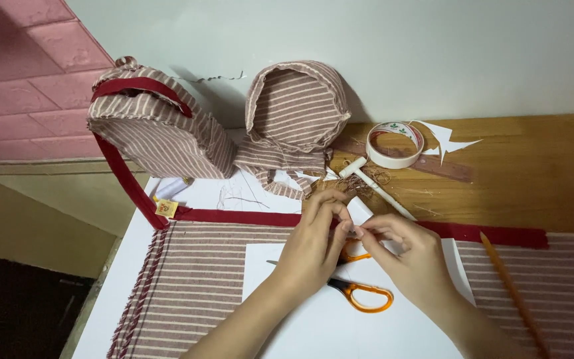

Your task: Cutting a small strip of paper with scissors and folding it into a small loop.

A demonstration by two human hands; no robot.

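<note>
Left hand: your left hand (313, 236) sits over the middle of the table, fingers bent and thumb and forefinger pinched together at the tips.
Right hand: your right hand (403, 256) meets it from the right, its fingertips pressed together against those of the left.
What the hands pinch: something very small sits between the four fingertips; it is too small for you to make out what it is.
Scissors: the orange-handled scissors (360, 292) lie on the white paper (340, 326) just under your hands; one loop shows in full, the other loop and most of the blades are hidden by your fingers and left wrist.
Striped cloth: the striped cloth (200, 279) lies flat under the paper, running off the near and right edges of the view.
Red band: a red band (247, 217) runs along the far edge of the cloth; its middle is covered by your hands.
Pencil: a pencil (509, 292) lies slantwise on the cloth to the right, its near end cut off.
Tape roll: a tape roll (394, 144) stands on the wooden table (533, 179), far right of your hands.
White stick: a white stick-shaped tool (373, 186) lies between the tape roll and your hands, among thread scraps.
Far left: a striped bag with red trim (157, 129) stands at the far left.
Far middle: a rounded striped fabric shell (293, 110) leans against the wall beside the bag.
Paper scraps: white paper scraps (446, 139) lie right of the tape roll.
</note>
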